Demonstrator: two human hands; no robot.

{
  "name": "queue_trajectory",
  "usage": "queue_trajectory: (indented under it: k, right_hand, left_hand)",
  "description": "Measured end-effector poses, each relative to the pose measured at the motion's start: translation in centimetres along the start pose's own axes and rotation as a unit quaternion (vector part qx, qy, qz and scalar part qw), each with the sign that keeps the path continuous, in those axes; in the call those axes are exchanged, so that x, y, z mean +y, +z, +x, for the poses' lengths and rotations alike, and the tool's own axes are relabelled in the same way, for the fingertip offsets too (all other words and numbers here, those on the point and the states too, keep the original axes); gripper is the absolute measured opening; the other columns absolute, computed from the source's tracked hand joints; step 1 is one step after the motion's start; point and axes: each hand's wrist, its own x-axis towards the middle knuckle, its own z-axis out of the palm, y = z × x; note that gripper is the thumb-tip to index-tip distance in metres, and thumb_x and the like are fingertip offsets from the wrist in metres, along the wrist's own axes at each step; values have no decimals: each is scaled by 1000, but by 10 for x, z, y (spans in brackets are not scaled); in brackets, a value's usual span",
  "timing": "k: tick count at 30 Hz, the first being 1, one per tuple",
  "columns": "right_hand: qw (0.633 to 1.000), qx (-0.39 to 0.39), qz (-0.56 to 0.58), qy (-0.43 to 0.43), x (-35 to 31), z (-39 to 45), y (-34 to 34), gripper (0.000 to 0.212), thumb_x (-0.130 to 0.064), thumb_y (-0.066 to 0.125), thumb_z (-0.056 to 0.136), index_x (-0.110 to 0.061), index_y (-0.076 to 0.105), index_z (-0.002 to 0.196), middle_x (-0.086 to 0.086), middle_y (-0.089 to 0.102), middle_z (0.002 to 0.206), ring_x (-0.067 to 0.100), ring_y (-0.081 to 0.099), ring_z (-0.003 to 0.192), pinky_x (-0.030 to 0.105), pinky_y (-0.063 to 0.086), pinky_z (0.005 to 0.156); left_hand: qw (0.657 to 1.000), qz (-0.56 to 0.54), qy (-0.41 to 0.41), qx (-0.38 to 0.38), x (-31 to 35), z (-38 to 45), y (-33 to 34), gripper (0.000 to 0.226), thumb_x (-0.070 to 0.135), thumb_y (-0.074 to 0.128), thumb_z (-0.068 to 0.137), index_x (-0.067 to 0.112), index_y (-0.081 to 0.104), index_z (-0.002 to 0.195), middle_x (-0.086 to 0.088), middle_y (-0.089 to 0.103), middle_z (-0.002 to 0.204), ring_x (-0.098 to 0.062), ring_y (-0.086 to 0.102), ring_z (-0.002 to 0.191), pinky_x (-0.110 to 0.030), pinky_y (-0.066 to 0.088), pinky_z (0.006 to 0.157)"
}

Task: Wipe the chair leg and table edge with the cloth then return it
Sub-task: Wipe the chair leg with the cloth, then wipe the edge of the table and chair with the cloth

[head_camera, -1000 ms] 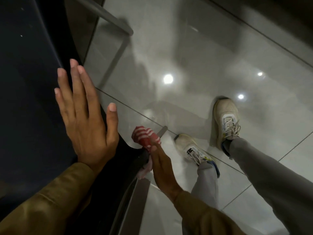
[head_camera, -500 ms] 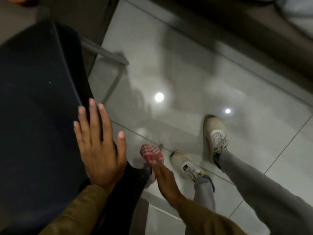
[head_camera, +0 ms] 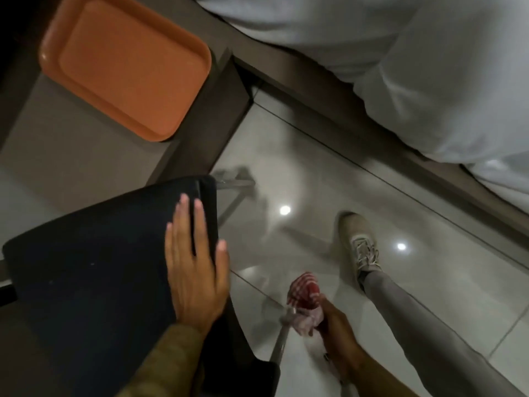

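My left hand [head_camera: 194, 265] lies flat, fingers apart, on the right edge of the dark chair seat [head_camera: 86, 267]. Lower right, my right hand [head_camera: 336, 330] is closed on a red-and-white checked cloth [head_camera: 304, 295], bunched against the top of a grey metal chair leg [head_camera: 282, 339] that slants down from the seat. A second metal leg [head_camera: 234, 196] shows past the seat's far corner. The brown table [head_camera: 71, 144] lies at upper left, its dark edge [head_camera: 211, 121] running along the floor side.
An orange tray [head_camera: 126, 67] rests on the table. A bed with white sheets [head_camera: 415, 75] fills the upper right. My shoe [head_camera: 357, 242] and grey trouser leg [head_camera: 423, 325] stand on the glossy tiled floor [head_camera: 300, 173] to the right of the chair.
The view has tilted up, bringing the table, tray and bed into sight. My right hand with the cloth has risen along the chair leg. My left hand stays on the seat.
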Motion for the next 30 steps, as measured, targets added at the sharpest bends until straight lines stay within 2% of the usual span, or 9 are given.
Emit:
queue_trajectory:
  k: [2, 3, 5, 8, 11, 18, 20, 23, 30]
  right_hand:
    - [1000, -2, 22, 14, -27, 24, -4, 166, -100, 68, 29, 12, 52, 150, 36, 62, 146, 20, 84, 87, 60, 39, 123]
    - [1000, -13, 20, 3, -45, 29, -2, 159, -99, 63, 39, 12, 49, 152, 31, 68, 141, 22, 84, 98, 59, 38, 124]
    - [1000, -21, -4, -11, -79, 34, -2, 99, -72, 48, 88, 8, 57, 147, 23, 79, 128, 35, 75, 123, 59, 41, 123]
    - [999, -26, -8, -45, -123, 48, -2, 59, -44, 31, 112, -5, 67, 138, 18, 77, 135, 30, 71, 130, 46, 46, 118]
    - [996, -37, -31, -75, -174, 52, 11, 52, -36, 27, 116, -13, 71, 133, 13, 78, 134, 25, 73, 128, 38, 47, 113]
    - [977, -9, -123, -173, -230, 51, 94, 31, -18, 51, 112, -7, 81, 109, 15, 82, 115, 35, 75, 116, 56, 48, 119]
    - [962, -51, -160, -216, -225, 48, 137, 29, -12, 51, 112, -3, 77, 121, 17, 78, 128, 35, 71, 125, 58, 46, 119]
    - [936, -134, -178, -273, -207, 50, 196, 36, -14, 48, 115, -12, 65, 146, 2, 64, 154, 13, 56, 147, 38, 41, 129]
    - [930, -157, -182, -277, -181, 112, 215, 41, -22, 38, 115, -29, 53, 152, -19, 53, 158, -3, 46, 152, 21, 33, 130]
  left_hand:
    - [996, -60, -51, 34, -4, 71, -2, 67, 39, 31, 116, 10, 15, 174, -8, 13, 184, -4, 8, 168, -48, 19, 140]
    - [994, -77, -71, 33, -7, 101, -2, 68, 40, 31, 116, 9, 13, 174, -8, 12, 184, -4, 9, 168, -50, 19, 140]
    - [994, -76, -83, 6, -9, 137, 4, 71, 40, 31, 115, 8, 7, 174, -8, 10, 185, -14, 12, 170, -50, 15, 141]
    - [991, -53, -113, -55, -12, 163, 15, 77, 47, 28, 113, 9, 3, 174, -7, 8, 185, -21, 12, 172, -50, 8, 141]
    - [989, -17, -129, -66, -11, 165, 20, 78, 52, 22, 111, 9, 9, 174, -5, 12, 185, -20, 12, 172, -50, 8, 142]
    - [988, -26, -135, -74, -12, 165, 19, 73, 45, 22, 112, 8, 14, 174, -6, 18, 183, -21, 16, 171, -51, 10, 141]
    - [988, -33, -138, -68, -14, 165, 21, 73, 45, 22, 112, 8, 15, 174, -5, 19, 183, -20, 17, 171, -50, 10, 141]
    - [987, -24, -145, -59, -14, 164, 23, 73, 45, 24, 112, 6, 16, 173, -5, 21, 183, -18, 17, 171, -49, 10, 141]
    - [991, 22, -127, -23, -21, 160, 33, 76, 47, 29, 113, -1, 19, 171, -12, 21, 182, -25, 16, 172, -51, 11, 141]
